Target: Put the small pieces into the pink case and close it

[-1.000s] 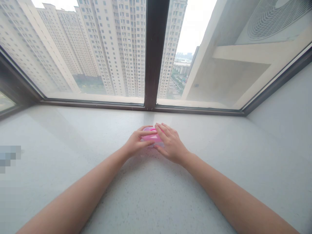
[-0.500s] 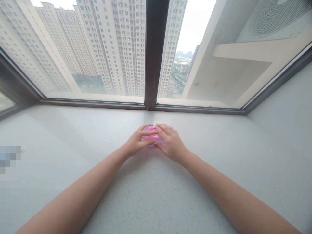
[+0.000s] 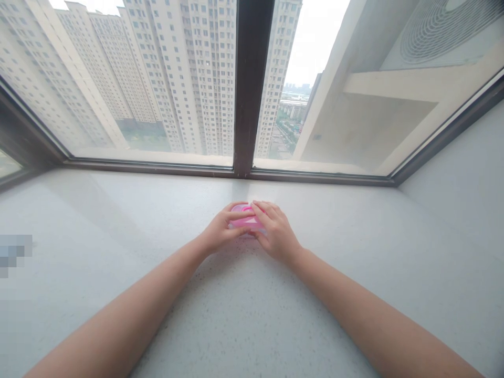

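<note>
A small pink translucent plastic container (image 3: 243, 217) rests on the pale speckled windowsill (image 3: 244, 315), near its middle. My left hand (image 3: 221, 231) grips its left side, fingers curled over the top and thumb on the near edge. My right hand (image 3: 275, 232) covers its right side, fingers laid across the lid and thumb against the near edge. Most of the container is hidden under both hands.
A dark window frame (image 3: 249, 89) with a central upright runs along the sill's far edge. Tall apartment blocks show behind the glass. A grey wall (image 3: 464, 173) closes off the right side. A blurred patch (image 3: 16, 254) lies at the far left.
Both hands have stayed on the pink container. The right fingers have curled in slightly and shifted a little, and the view has barely moved.
</note>
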Demonstrator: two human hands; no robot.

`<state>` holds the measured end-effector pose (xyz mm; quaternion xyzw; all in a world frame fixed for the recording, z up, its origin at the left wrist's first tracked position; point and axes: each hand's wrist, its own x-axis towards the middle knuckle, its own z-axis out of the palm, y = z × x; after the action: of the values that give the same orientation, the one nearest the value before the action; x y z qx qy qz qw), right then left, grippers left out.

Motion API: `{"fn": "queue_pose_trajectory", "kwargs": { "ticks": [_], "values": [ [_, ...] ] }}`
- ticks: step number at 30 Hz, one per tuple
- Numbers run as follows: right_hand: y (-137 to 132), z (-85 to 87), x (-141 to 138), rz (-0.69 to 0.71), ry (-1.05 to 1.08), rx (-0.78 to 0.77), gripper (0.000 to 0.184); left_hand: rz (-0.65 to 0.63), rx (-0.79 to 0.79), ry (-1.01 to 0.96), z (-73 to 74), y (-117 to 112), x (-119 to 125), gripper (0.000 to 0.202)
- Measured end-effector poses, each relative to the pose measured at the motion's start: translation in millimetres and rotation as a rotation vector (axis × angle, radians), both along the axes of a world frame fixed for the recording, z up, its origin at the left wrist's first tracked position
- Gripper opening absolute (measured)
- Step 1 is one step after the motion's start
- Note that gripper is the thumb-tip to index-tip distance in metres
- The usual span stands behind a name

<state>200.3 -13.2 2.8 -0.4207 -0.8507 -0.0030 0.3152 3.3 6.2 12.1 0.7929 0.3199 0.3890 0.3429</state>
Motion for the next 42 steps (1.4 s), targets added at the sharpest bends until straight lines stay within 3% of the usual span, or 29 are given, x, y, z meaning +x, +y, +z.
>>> {"fn": "queue_pose_trajectory", "kwargs": {
  "ticks": [13, 18, 23, 25, 28, 34, 38, 42],
  "values": [
    [10, -10.3, 2, 0.109, 0.153, 0.065, 0.07, -0.004, 0.098, -0.009, -8.9, 4, -4, 0.047],
    [16, -12.2, 9, 0.118, 0.297, -0.002, 0.088, 0.01, 0.066, -0.021, -14.3, 6, -7, 0.067],
    [23, -10.5, 23, 0.251, 0.273, -0.106, 0.079, -0.008, -0.049, -0.086, -20.7, 8, -8, 0.092],
    [27, -13.2, 28, 0.188, 0.306, -0.083, 0.074, 0.046, -0.049, -0.065, -21.6, 10, -11, 0.1],
    [36, -19.8, 37, -0.018, 0.368, -0.014, 0.067, 0.167, -0.036, 0.012, -21.9, 16, -20, 0.103],
    [56, -24.3, 79, -0.501, 0.398, 0.088, 0.064, 0.554, 0.014, 0.14, -23.4, 33, -41, 0.086],
    [64, -24.6, 109, -0.786, 0.399, 0.077, 0.065, 0.752, 0.009, 0.399, -20.0, 35, -42, 0.083],
    [68, -30.2, 120, -0.91, 0.427, 0.025, 0.067, 0.828, 0.033, 0.641, -17.6, 32, -38, 0.08]
  ]
}}
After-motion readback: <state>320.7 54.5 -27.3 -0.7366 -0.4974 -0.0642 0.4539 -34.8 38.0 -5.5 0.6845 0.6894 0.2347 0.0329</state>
